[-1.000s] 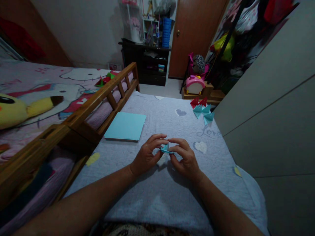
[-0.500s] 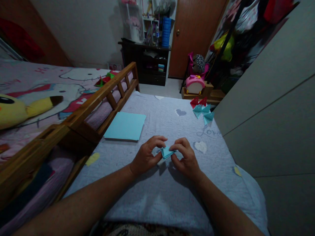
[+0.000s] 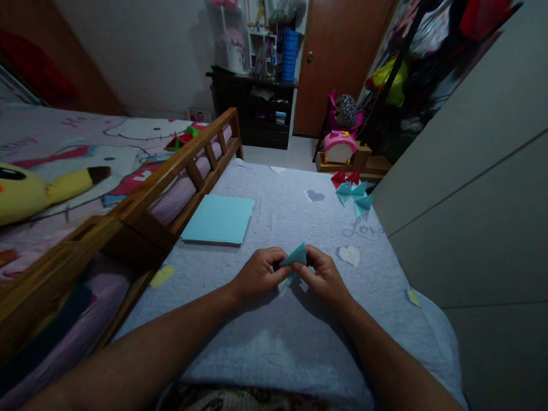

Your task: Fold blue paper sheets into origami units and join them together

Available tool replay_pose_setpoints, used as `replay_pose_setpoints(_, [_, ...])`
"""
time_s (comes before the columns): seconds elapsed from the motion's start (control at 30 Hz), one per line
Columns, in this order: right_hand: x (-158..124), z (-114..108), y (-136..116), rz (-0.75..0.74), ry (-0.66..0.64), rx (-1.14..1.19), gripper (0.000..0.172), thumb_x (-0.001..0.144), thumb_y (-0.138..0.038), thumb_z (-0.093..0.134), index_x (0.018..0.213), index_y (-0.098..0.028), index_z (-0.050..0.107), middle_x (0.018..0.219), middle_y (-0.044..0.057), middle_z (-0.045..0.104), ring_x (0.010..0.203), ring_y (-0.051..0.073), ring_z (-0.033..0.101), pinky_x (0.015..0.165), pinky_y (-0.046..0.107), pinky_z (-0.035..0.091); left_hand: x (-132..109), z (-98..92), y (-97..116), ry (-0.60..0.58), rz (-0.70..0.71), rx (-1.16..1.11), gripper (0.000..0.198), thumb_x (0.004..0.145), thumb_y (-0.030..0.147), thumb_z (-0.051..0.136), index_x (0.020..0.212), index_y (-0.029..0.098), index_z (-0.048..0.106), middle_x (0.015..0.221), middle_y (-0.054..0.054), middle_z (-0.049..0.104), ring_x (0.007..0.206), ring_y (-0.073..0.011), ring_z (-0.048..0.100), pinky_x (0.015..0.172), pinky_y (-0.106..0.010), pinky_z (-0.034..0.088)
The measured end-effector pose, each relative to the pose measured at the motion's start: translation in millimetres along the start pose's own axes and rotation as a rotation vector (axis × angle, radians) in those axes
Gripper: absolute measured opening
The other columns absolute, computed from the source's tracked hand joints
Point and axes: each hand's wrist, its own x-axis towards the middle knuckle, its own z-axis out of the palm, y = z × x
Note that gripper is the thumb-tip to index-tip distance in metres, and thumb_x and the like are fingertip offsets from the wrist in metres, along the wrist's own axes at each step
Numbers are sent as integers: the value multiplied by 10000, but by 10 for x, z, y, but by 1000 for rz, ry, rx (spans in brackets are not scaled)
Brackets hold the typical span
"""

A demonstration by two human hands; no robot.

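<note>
Folded paper (image 3: 297,254) is pinched between the left hand (image 3: 258,275) and the right hand (image 3: 326,278). Both are closed on it, and its pointy tip sticks up just above the fingers. Grey sheet (image 3: 274,348) spreads out around the hands, with a paper stack (image 3: 218,220) past the left hand beside the bed rail (image 3: 180,162) and small folded shapes (image 3: 353,191) well past the right hand, near the sheet's far edge.
</note>
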Motion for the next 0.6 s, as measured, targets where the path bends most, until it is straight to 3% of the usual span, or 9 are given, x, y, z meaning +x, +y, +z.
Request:
replay_pose_setpoints(0.3, [15,16,49,104,8,128,188,851,-333,636,732,-193,600,699,-13,547,674,146,501,654,287,401,16,49,-43,-83,-113,-100,166,827,290,621,739,154,658,689,2,560,663,-131,498,613,-253,377])
replay_pose_setpoints(0.6, [58,-92,8,130,186,275,238,818,-377,714,702,-189,624,631,-32,540,594,116,487,577,252,394,8,44,-22,-202,-99,-37,166,808,254,605,688,149,653,638,13,526,592,-115,464,559,-248,323])
